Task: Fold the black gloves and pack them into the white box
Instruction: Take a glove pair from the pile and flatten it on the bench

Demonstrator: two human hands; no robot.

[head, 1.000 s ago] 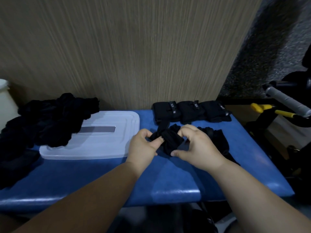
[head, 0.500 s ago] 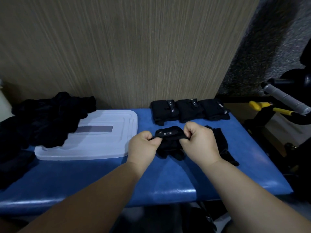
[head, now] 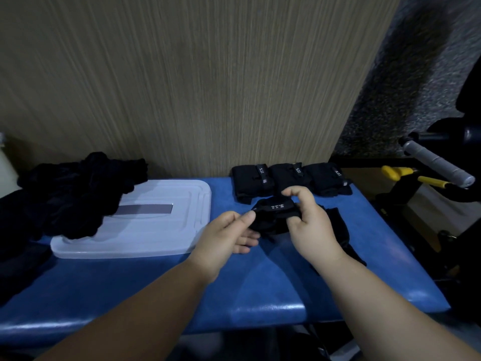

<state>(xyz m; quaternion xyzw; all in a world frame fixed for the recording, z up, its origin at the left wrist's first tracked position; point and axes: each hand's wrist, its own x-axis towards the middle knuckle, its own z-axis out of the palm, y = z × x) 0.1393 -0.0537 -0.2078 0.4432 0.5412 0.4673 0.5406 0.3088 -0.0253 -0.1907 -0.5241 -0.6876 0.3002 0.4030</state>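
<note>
A black glove [head: 273,214] with a white-lettered strap is bunched just above the blue bench [head: 234,295]. My left hand [head: 226,235] pinches its left end between thumb and forefinger. My right hand [head: 307,220] grips its right side with curled fingers. Three folded black gloves [head: 289,178] stand in a row against the wall behind it. Another black glove [head: 338,227] lies flat under my right wrist. The white box [head: 145,225] lies left of my hands, with a grey label on its top.
A heap of loose black gloves [head: 70,191] covers the box's left end and the bench beyond. A wood-grain wall [head: 195,87] backs the bench. Right of the bench stand a grey-handled bar [head: 437,165] and yellow handles [head: 406,175].
The glove was bunched between both hands, then pulled out with its strap on top. My right hand has shifted over the strap and my left hand has slid slightly away to the left.
</note>
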